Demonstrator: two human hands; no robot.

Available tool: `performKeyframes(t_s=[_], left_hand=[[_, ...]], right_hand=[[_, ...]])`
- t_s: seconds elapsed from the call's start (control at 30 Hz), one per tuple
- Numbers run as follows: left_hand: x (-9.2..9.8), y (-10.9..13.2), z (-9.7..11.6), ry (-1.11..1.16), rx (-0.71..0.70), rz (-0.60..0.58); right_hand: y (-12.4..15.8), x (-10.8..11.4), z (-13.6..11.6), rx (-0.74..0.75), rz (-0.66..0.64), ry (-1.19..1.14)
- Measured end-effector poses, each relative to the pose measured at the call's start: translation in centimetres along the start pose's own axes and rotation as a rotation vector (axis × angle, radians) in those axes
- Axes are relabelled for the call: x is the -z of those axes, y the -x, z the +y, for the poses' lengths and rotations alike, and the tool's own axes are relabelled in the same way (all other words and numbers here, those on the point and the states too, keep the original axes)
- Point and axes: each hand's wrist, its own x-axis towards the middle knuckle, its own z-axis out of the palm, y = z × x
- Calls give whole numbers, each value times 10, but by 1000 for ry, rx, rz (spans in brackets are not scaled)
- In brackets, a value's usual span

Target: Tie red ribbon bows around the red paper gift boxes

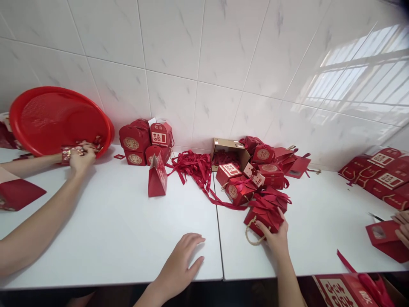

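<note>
My left hand [179,261] hovers over or rests on the white table near its front edge, fingers apart and nothing in them. With thumb and fingers my right hand [277,235] grips a small red gift box [260,218], which has a beige rope handle [252,242] and pointed flaps on top. Just behind that box is a pile of red boxes, including one with a round gold emblem [239,190] and one with a white printed panel [229,169]. A red tent-shaped box [157,177] stands upright beyond my left hand.
Red ribbons [191,166] lie tangled beside an open cardboard box [231,149]. At left, a co-worker's hands [82,155] hold a patterned packet by a tilted red basket [60,119]. At right, another person's hand [403,226] holds a red box [385,238]. A tiled wall [172,85] rises behind.
</note>
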Motion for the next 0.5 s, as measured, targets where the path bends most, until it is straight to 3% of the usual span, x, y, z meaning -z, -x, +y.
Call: performKeyframes(t_s=[0.13, 0.23, 0.27, 0.37, 0.43, 0.5], left_hand=[[-1, 2, 2, -11, 17, -3], [-1, 2, 2, 6, 26, 1], [-1, 2, 3, 11, 24, 0], [0, 0, 5, 21, 14, -5], [1, 0, 7, 26, 15, -10], [1, 1, 7, 38, 22, -14]], right_hand=[[9, -13, -15, -95, 220, 205], [36, -32, -40, 198, 500, 262], [45, -40, -49, 346, 500, 256], [58, -65, -66, 624, 160, 276], [56, -82, -70, 596, -101, 354], [50, -99, -70, 443, -337, 470]])
